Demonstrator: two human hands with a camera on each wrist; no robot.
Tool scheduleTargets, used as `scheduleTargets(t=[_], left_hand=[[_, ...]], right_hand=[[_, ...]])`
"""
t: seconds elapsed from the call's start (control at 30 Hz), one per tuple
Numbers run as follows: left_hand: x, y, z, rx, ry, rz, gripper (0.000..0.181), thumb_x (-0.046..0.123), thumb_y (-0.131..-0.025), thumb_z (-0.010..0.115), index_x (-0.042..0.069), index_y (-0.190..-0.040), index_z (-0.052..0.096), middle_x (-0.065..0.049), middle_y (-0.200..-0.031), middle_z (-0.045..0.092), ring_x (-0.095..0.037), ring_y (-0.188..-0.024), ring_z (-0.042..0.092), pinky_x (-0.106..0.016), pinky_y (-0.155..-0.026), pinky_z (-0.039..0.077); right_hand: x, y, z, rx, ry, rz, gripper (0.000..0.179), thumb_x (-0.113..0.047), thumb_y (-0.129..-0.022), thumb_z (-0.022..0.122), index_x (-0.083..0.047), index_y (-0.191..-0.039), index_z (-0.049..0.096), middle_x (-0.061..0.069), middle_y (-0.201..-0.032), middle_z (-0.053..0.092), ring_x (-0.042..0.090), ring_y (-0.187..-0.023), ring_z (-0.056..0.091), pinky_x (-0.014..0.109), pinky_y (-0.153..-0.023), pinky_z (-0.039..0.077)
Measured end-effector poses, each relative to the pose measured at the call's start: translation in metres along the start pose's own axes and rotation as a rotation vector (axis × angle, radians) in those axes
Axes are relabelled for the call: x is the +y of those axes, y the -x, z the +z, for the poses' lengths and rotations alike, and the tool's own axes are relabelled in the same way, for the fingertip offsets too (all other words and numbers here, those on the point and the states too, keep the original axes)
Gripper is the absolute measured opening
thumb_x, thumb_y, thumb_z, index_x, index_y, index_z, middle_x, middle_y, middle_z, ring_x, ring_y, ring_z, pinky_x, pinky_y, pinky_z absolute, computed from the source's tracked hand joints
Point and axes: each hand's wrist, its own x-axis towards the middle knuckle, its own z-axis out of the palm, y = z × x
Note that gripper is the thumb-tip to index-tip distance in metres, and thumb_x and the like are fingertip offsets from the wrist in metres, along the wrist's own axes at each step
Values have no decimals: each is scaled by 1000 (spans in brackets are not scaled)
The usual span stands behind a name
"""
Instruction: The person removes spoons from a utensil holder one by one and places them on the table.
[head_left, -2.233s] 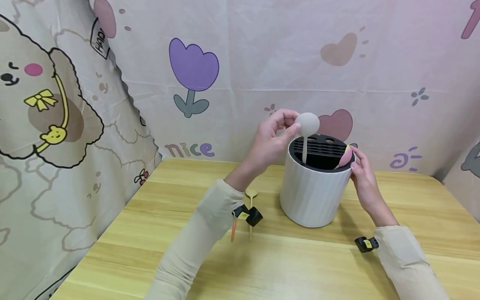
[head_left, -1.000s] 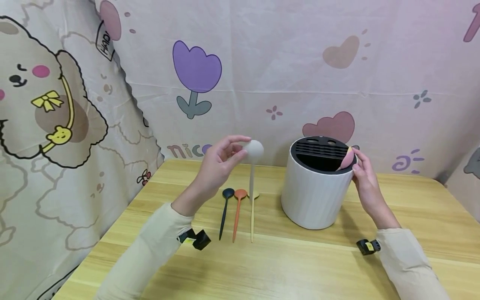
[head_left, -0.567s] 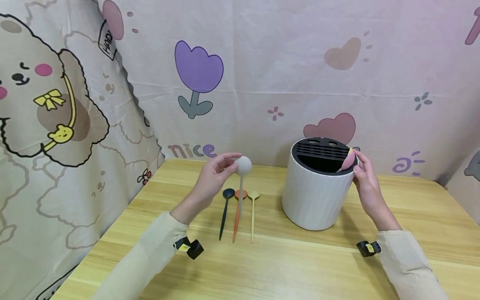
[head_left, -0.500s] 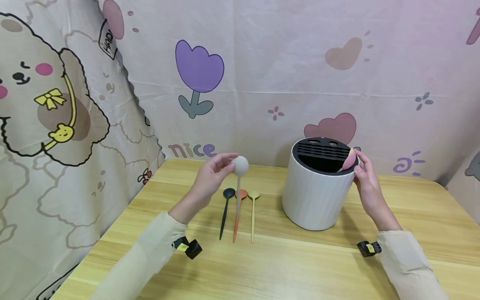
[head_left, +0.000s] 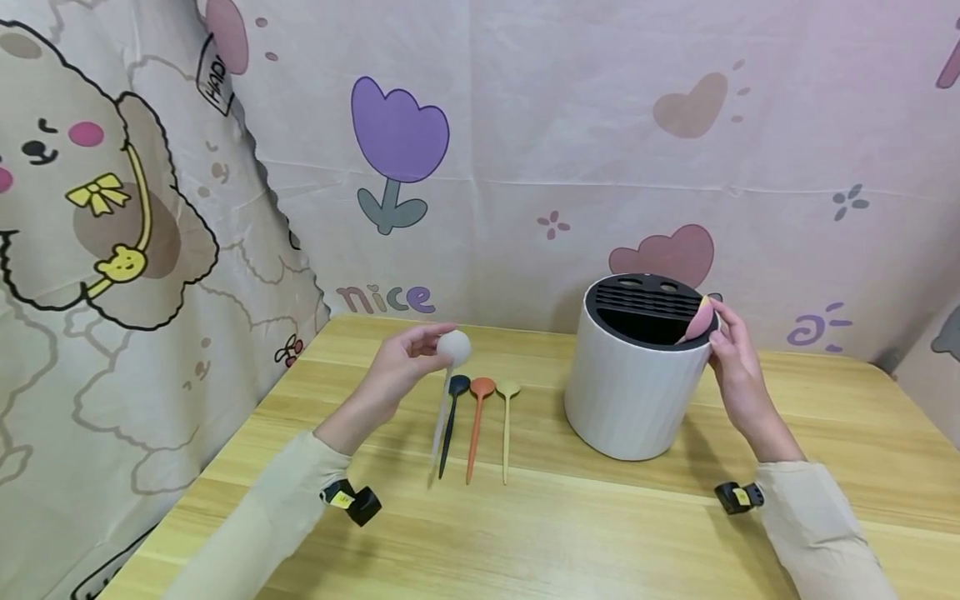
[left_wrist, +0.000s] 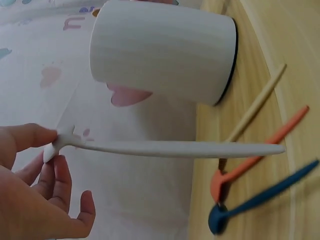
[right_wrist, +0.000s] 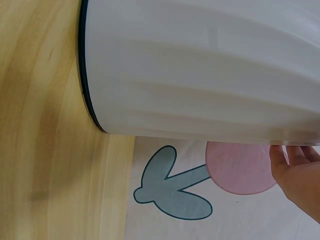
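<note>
My left hand (head_left: pixel 390 367) pinches a white spoon (left_wrist: pixel 165 149) by its round head, and the handle hangs down toward the table. Just right of it lie a dark blue spoon (head_left: pixel 448 429), an orange spoon (head_left: pixel 476 425) and a pale yellow spoon (head_left: pixel 506 433), side by side. My right hand (head_left: pixel 738 375) rests against the side of a white ribbed utensil holder (head_left: pixel 633 400), its fingers near the black rim. A pink spoon with a yellow tip (head_left: pixel 699 321) leans inside the holder at that rim; its lower part is hidden.
The wooden table (head_left: pixel 600 533) carries everything. Behind it hangs a printed cloth (head_left: pixel 525 100), and another patterned cloth (head_left: pixel 75 400) drapes along the left. The holder's black top (head_left: pixel 645 296) has slots, round holes and a wide compartment.
My left hand has carried the white spoon from above the holder leftward and down, past the yellow and orange spoons, to beside the dark blue one. My right hand has stayed at the holder.
</note>
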Motion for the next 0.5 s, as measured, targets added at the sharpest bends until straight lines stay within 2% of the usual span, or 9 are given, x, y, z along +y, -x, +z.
scheduleTargets(t=[0.2, 0.37, 0.5], left_hand=[[-14, 0, -15, -12, -91, -13, 46, 1, -86, 71, 1, -130, 59, -13, -113, 64, -25, -102, 55, -37, -90, 45], [-28, -6, -26, -20, -183, -6, 42, 5, -86, 73, 4, -127, 63, -14, -115, 64, -26, -100, 58, -35, -86, 48], [-42, -15, -37, 6, -177, 3, 42, 7, -85, 74, 4, -126, 64, -12, -107, 67, -23, -96, 59, -31, -84, 48]], right_hand=[[1, 0, -1, -1, 3, 3, 46, -20, -103, 35, -18, -148, 25, -1, -140, 38, 10, -125, 37, 17, -103, 29], [1, -1, -2, -2, -4, 5, 47, -21, -103, 36, -18, -148, 25, 0, -143, 36, 11, -128, 35, 18, -105, 27], [1, -2, -1, 0, -10, 5, 46, -21, -103, 36, -18, -147, 26, 0, -144, 35, 12, -129, 34, 18, -106, 27]])
